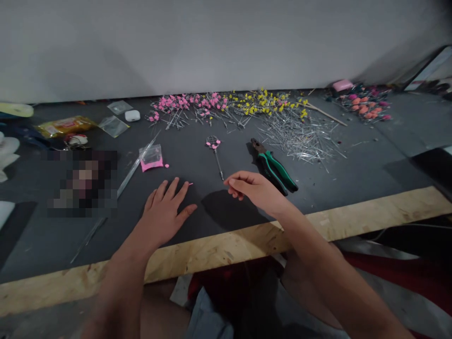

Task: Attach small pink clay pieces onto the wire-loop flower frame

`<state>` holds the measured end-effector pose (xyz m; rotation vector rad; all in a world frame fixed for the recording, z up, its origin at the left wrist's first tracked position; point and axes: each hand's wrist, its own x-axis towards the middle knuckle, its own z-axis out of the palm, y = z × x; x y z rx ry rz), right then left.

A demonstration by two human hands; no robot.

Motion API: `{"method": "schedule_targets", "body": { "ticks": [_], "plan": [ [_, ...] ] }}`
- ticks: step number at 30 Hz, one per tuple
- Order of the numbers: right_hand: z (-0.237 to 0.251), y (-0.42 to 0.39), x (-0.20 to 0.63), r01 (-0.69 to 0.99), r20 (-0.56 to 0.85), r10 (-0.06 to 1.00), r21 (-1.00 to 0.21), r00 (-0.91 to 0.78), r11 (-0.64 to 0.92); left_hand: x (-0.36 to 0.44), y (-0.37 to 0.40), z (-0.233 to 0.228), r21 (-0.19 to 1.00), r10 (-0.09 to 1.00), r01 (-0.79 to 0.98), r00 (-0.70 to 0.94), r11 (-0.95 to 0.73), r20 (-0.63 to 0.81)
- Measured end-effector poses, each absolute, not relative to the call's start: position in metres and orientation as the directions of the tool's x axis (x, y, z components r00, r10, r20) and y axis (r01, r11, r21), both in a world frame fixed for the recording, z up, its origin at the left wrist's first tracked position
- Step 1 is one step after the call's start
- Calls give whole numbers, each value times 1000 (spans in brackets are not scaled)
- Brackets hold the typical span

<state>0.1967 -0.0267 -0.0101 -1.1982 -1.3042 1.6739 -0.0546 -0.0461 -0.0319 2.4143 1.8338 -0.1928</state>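
My left hand [163,214] lies palm down on the dark tabletop with its fingers spread. A tiny pink piece [190,184] sits at its index fingertip. My right hand [252,188] is closed in a pinch, thumb against forefinger, at the lower end of a small wire racket-shaped piece [218,160]. That piece has a round mesh head with pink dots and a thin twisted handle. Left of it are a small clear packet with pink contents [151,159] and a loose pink dot [167,165]. Green-and-black pliers [275,167] lie just beyond my right hand.
Wire pieces with pink dots [176,104] and yellow dots [264,101] line the back. Loose silver wires [303,139] are heaped before a wooden stick [326,114]. Orange-and-purple pieces [367,106] lie right. A clear strip [132,172] crosses the left. Plywood [226,245] edges the front.
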Motion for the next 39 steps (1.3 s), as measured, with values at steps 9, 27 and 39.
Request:
{"method": "schedule_targets", "body": {
  "ticks": [9, 27, 39],
  "plan": [
    [-10, -26, 197, 21, -257, 906, -964, -337, -265, -61, -45, -35, 29, 945, 963, 268, -267, -187],
    [-11, -26, 197, 19, -250, 908, -966, -337, -259, -54, -46, -33, 61, 949, 965, 263, -256, -174],
    [-12, -26, 198, 25, -247, 908, -967, -338, -253, -47, -47, -31, 34, 954, 971, 239, -237, -182]
  ]
}}
